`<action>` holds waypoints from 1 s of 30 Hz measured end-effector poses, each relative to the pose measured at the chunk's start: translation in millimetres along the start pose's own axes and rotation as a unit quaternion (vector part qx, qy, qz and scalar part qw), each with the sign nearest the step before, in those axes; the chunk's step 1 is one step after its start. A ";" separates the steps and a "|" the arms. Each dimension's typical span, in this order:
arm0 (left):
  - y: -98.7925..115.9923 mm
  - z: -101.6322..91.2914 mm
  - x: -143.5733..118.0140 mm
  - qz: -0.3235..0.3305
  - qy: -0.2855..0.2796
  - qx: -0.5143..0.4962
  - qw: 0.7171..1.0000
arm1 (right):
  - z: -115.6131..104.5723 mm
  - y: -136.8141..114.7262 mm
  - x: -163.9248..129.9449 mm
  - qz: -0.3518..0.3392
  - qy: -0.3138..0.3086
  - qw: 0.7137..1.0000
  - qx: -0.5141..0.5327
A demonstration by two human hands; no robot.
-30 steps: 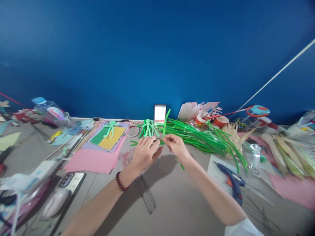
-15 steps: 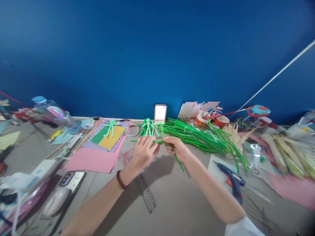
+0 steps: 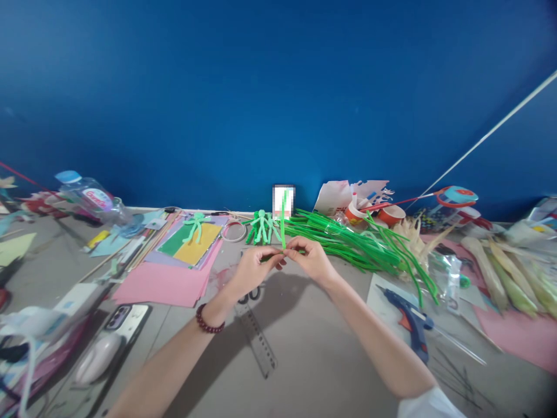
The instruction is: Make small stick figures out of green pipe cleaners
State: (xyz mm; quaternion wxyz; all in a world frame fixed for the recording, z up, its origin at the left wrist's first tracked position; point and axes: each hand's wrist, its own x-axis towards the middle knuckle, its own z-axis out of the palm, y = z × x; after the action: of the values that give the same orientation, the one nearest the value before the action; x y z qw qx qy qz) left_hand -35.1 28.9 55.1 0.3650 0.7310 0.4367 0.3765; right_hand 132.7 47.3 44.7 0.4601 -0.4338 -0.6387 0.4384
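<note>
My left hand [image 3: 249, 270] and my right hand [image 3: 310, 260] meet fingertip to fingertip over the grey table [image 3: 304, 348]. Both pinch a green pipe cleaner [image 3: 283, 223], whose free end stands upright above the fingers. Just behind the hands stand small green pipe cleaner figures [image 3: 262, 226]. A large pile of green pipe cleaners [image 3: 357, 244] lies to the right of my right hand. A clear ruler [image 3: 259, 339] lies on the table below my left wrist.
Pink paper sheets [image 3: 165, 281] and a coloured paper stack [image 3: 191, 241] with a light green figure lie left. A blue glue gun [image 3: 407, 316] lies right. A water bottle [image 3: 91, 197], a phone [image 3: 124, 319], a tape ring [image 3: 235, 231], cups [image 3: 389, 215] and corn husks [image 3: 505, 267] crowd the edges.
The pipe cleaner, lying crosswise between the hands half a second ago, now points up. My left hand has closed from flat fingers into a pinch, and both hands drew together.
</note>
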 end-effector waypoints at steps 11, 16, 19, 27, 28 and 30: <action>-2.6 4.7 -6.6 0.125 0.111 0.222 0.961 | 3.9 -6.5 -1.5 0.195 0.001 0.962 0.193; 4.9 -0.4 -3.7 0.032 0.074 0.024 0.996 | -2.8 -12.4 -1.7 0.164 -0.044 0.953 0.252; 5.4 -1.8 -2.6 0.030 0.084 -0.001 0.996 | -5.4 -13.8 -2.7 0.154 -0.066 0.952 0.257; 7.9 2.9 -3.3 -0.068 0.072 -0.134 0.986 | -4.7 -10.6 -3.1 0.149 -0.062 0.957 0.240; 8.6 3.5 -3.7 -0.079 0.072 -0.149 0.983 | -4.3 -10.3 -3.0 0.147 -0.061 0.958 0.237; 10.0 4.1 -4.4 -0.095 0.069 -0.165 0.979 | -3.7 -9.7 -2.9 0.140 -0.063 0.961 0.230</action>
State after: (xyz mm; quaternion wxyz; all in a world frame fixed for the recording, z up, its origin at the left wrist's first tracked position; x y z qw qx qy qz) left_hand -29.4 20.5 60.8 0.4839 0.5877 0.4602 0.4567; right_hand 135.5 42.9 54.1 0.4405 -0.3731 -0.4807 0.6601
